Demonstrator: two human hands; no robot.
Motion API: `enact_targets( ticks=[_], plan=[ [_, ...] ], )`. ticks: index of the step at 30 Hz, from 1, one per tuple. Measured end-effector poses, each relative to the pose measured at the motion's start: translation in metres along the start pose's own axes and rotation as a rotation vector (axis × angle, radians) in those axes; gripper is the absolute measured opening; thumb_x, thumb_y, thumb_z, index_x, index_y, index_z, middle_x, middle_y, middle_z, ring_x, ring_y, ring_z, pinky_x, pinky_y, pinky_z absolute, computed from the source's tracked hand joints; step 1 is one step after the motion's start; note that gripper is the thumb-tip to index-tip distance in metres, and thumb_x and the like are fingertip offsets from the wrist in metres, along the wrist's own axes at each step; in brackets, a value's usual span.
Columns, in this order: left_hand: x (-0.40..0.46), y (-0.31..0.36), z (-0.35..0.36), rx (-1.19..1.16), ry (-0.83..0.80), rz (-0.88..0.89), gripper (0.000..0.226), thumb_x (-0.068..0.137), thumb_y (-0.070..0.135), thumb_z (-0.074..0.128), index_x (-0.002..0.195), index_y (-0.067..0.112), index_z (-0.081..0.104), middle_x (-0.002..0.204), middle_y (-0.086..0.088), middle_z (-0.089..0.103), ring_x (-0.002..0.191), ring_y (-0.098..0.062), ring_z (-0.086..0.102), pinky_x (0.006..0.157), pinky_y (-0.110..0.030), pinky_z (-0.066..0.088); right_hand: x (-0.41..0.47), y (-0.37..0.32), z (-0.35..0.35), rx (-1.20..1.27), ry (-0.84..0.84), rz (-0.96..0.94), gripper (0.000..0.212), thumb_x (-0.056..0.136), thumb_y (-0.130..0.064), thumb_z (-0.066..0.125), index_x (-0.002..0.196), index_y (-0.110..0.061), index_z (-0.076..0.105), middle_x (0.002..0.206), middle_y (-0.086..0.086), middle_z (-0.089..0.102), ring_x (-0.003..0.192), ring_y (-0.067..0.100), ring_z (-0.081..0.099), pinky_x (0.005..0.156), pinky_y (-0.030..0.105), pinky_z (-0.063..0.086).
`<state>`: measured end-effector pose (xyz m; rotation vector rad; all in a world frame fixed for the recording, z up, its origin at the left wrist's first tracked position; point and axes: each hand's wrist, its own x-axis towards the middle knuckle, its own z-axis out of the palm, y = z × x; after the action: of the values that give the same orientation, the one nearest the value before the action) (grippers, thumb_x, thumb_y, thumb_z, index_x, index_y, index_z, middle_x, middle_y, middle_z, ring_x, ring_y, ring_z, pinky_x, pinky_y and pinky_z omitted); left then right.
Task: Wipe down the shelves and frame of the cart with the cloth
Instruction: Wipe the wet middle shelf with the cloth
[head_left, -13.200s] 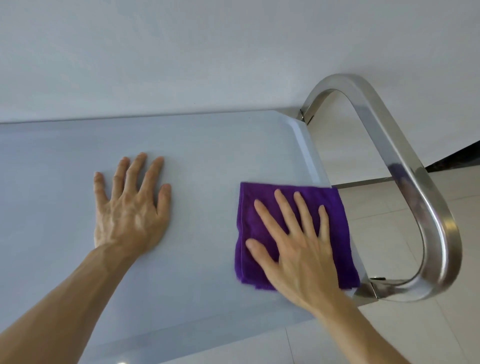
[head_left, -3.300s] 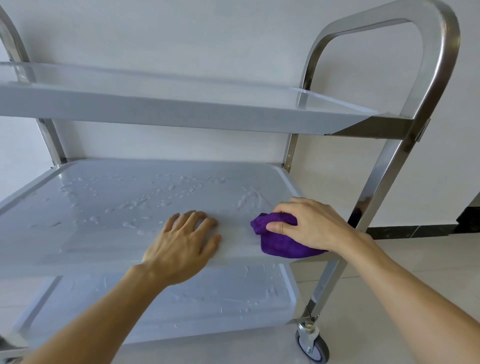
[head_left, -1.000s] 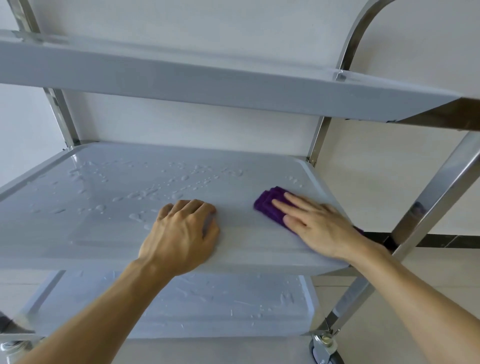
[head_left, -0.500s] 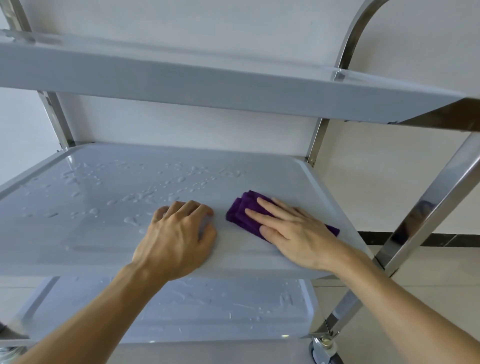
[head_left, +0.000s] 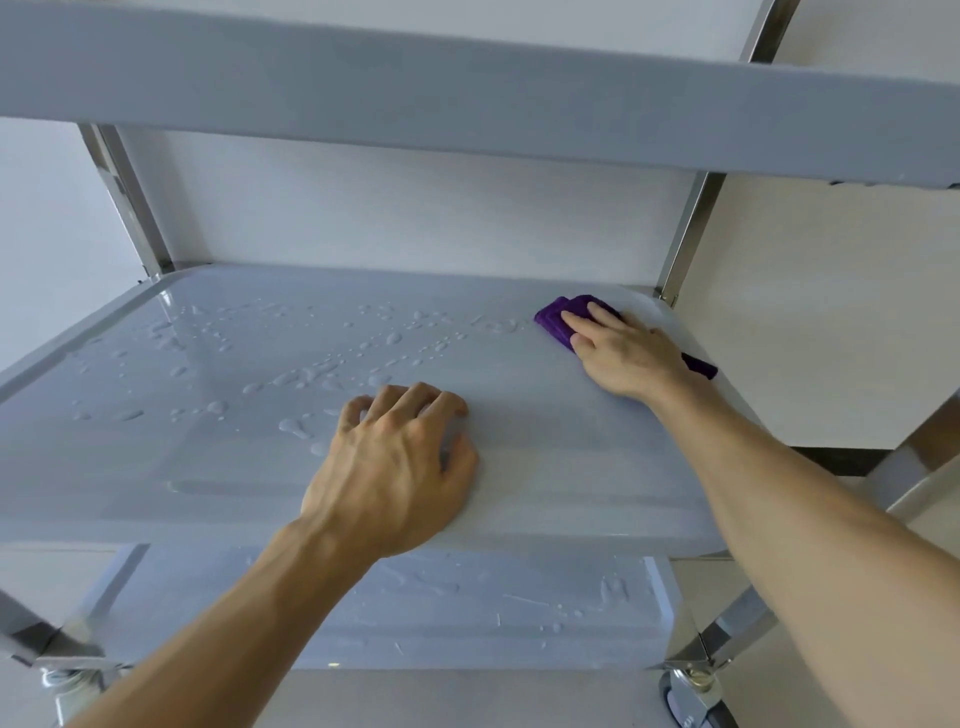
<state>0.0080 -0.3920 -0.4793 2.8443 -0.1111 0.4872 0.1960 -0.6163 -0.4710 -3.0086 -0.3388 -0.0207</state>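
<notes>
At the far right corner of the cart's pale grey middle shelf (head_left: 545, 415), the right hand (head_left: 626, 351) lies palm-down on the folded purple cloth (head_left: 553, 317), fingers straight and pressing it flat against the shelf surface; the arm reaches forward across the right side. The left hand (head_left: 395, 467) rests near the front edge at the shelf's middle, palm down, fingers bent with the tips on the surface, grasping nothing. Cloth sits just beside the raised right rim and near the rear right steel upright (head_left: 685, 234). Scattered water droplets (head_left: 311, 358) cover the left and central parts of the shelf, from the rear edge toward the left hand; the strip between the two hands shows dry. The grey top shelf (head_left: 467, 88) overhangs close above. The wet bottom shelf (head_left: 415, 608) shows below the front edge, with a caster wheel (head_left: 691, 701) at its front right corner.
</notes>
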Motion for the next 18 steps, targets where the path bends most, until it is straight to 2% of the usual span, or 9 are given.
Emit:
enact_targets(
  ticks=[4,6,8,10,14,18],
  plan=[
    [0.0,-0.003,0.001,-0.001,-0.028,-0.001,0.037,0.092,0.042,0.038,0.12,0.031,0.06,0.127,0.011,0.059,0.121,-0.017,0.049,0.108,-0.039,0.032,-0.028,-0.041,0.004,0.036,-0.02,-0.264,0.046,0.105,-0.046,0.024,0.151,-0.052,0.021,0.165,-0.017,0.008,0.152,0.016,0.009,0.121,0.045,0.016],
    [0.0,-0.003,0.001,-0.001,-0.028,0.0,0.038,0.091,0.042,0.035,0.12,0.031,0.059,0.127,0.012,0.059,0.121,-0.017,0.049,0.108,-0.038,0.031,-0.054,-0.037,0.008,0.061,-0.021,-0.379,0.046,0.102,-0.053,0.021,0.147,-0.06,0.016,0.164,-0.021,0.007,0.152,0.01,0.005,0.121,0.04,0.014],
    [0.0,-0.003,0.001,0.001,-0.026,-0.001,0.041,0.089,0.043,0.033,0.118,0.031,0.059,0.126,0.012,0.059,0.12,-0.017,0.049,0.108,-0.039,0.031,-0.071,-0.02,0.01,0.082,-0.02,-0.405,0.046,0.097,-0.061,0.013,0.143,-0.067,0.008,0.162,-0.026,0.006,0.151,0.005,0.003,0.121,0.036,0.012],
    [0.0,-0.003,0.001,0.009,-0.027,-0.003,0.041,0.089,0.044,0.033,0.118,0.031,0.059,0.126,0.012,0.059,0.121,-0.017,0.049,0.108,-0.039,0.031,-0.062,0.003,0.006,0.064,-0.016,-0.298,0.046,0.1,-0.058,0.013,0.144,-0.065,0.008,0.162,-0.026,0.007,0.152,0.008,0.004,0.122,0.037,0.012],
    [0.0,-0.001,0.001,0.019,-0.027,-0.003,0.041,0.088,0.043,0.034,0.118,0.03,0.06,0.125,0.011,0.059,0.121,-0.018,0.05,0.108,-0.04,0.032,-0.008,0.046,-0.003,-0.012,0.026,0.06,0.048,0.105,-0.044,0.014,0.153,-0.049,0.012,0.165,-0.014,0.01,0.153,0.02,0.008,0.121,0.048,0.015],
    [0.001,0.001,0.0,0.013,-0.023,-0.006,0.041,0.089,0.041,0.035,0.117,0.029,0.061,0.124,0.009,0.06,0.12,-0.019,0.052,0.106,-0.041,0.033,0.033,0.044,-0.003,-0.013,0.081,0.177,0.05,0.104,-0.034,0.015,0.154,-0.038,0.02,0.163,-0.006,0.022,0.149,0.027,0.018,0.116,0.053,0.022]
  ],
)
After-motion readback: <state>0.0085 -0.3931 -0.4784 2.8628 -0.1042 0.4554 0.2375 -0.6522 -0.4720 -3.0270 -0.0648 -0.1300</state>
